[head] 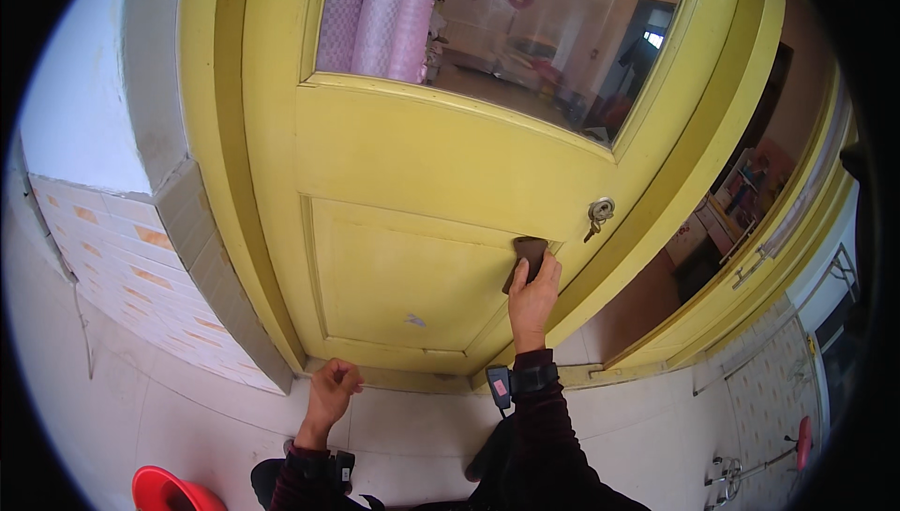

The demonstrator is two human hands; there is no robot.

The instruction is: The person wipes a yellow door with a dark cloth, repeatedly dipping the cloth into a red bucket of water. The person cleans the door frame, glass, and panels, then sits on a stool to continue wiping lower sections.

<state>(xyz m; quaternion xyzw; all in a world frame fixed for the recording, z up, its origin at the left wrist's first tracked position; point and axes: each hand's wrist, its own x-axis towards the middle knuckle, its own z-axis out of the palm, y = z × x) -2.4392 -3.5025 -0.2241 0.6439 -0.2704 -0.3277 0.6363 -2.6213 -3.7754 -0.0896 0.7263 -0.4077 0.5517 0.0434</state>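
Note:
My right hand (536, 300) is closed around a flat dark brown block (530, 255), perhaps a sanding sponge, held at the upper right corner of the lower panel of a yellow wooden door (436, 166). Whether the block touches the door cannot be told. My left hand (332, 391) is raised near the door's bottom left, its fingers curled with nothing visible in them. A door lock with keys hanging from it (600, 214) sits above and right of my right hand. A small pale mark (415, 320) shows on the lower panel.
A glass pane (520, 40) fills the door's upper part. A yellow frame post stands at the right, beside another doorway. Tiled wall (140, 265) rises at the left. A red bucket (151, 479) and a metal object with a red part (804, 443) are on the floor.

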